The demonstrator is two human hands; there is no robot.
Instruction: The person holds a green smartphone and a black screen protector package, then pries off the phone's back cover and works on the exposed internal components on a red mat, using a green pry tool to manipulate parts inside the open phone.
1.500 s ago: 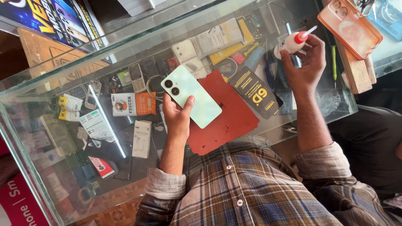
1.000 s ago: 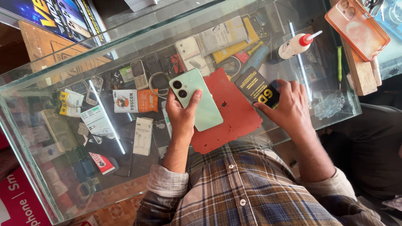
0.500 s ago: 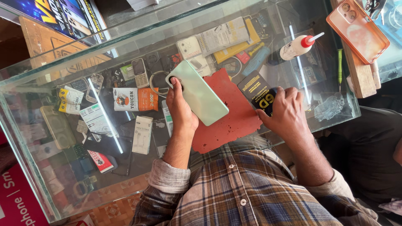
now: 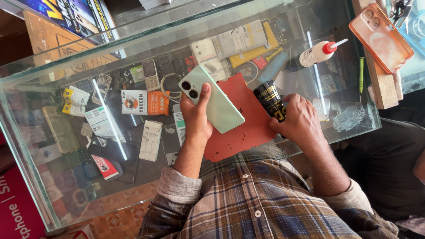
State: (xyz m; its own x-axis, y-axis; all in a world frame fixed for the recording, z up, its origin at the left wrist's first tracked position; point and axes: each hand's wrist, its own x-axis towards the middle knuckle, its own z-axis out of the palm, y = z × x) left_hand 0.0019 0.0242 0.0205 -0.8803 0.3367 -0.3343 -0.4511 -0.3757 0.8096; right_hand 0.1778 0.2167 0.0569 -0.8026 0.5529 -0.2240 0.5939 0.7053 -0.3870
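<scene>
My left hand (image 4: 196, 117) holds a pale green smartphone (image 4: 212, 98) back side up, its twin camera lenses toward the far left, thumb across its back. It hovers over a worn red work mat (image 4: 243, 126) on the glass counter. My right hand (image 4: 302, 121) rests on the mat's right edge, fingers closed around a black and yellow packet (image 4: 270, 99) lying beside the mat.
A white squeeze bottle with a red nozzle (image 4: 319, 52) lies on the glass counter (image 4: 345, 132) far right. An orange phone case (image 4: 380, 37) sits on a wooden block (image 4: 381, 84); a green screwdriver (image 4: 361, 75) is beside it. Phone parts and accessory packs fill the case below.
My right hand left the squeeze bottle on the glass, came down and took hold of the black and yellow packet. My left hand turned the green phone slightly.
</scene>
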